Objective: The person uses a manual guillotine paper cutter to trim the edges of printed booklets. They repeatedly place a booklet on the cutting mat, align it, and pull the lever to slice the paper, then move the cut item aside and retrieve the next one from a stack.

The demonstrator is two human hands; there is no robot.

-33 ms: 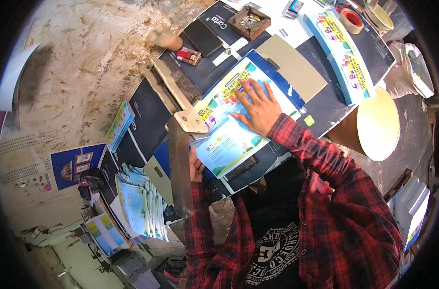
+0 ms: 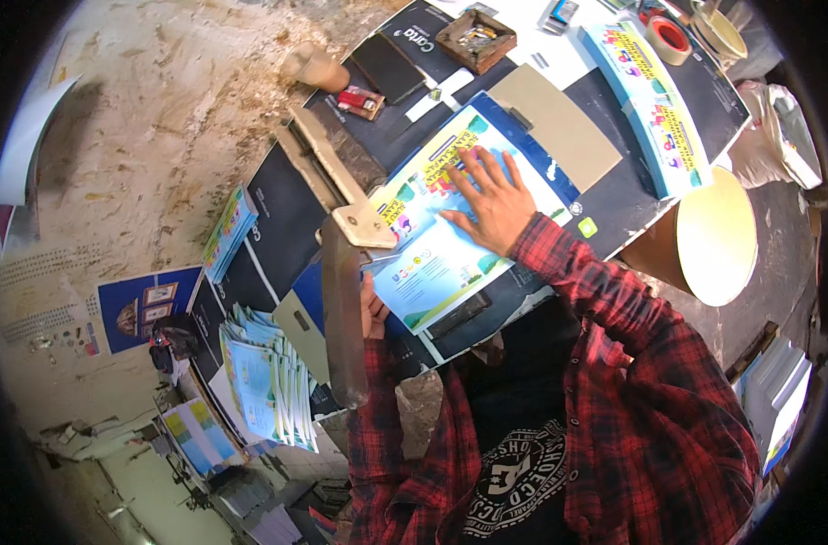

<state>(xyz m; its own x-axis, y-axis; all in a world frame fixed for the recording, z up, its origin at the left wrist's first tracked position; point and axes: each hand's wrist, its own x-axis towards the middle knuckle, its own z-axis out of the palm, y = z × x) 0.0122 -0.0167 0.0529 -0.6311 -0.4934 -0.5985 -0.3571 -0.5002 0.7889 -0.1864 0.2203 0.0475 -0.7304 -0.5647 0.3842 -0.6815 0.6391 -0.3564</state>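
Note:
A brightly printed booklet sheet (image 2: 432,282) lies opened out, its left side under the jaw of a beige long-arm stapler (image 2: 364,224). My right hand (image 2: 500,207) rests flat on the sheet, fingers spread. Below the jaw, the stapler's dark brown lever (image 2: 343,318) partly covers my left hand (image 2: 372,307). That hand's fingers are curled beside the sheet's left edge; what they grip, if anything, is hidden. Under the sheet's far side lies a blue board (image 2: 525,145), and a black metal piece (image 2: 459,315) shows at its near edge.
Fanned booklets (image 2: 264,381) lie at left, near a smaller stack (image 2: 230,238). A long stack of printed covers (image 2: 645,104) lies at right. Farther back are a phone (image 2: 388,68), a lighter (image 2: 357,100), a cup (image 2: 314,67) and a wooden ashtray (image 2: 475,41). A round stool (image 2: 715,236) stands right.

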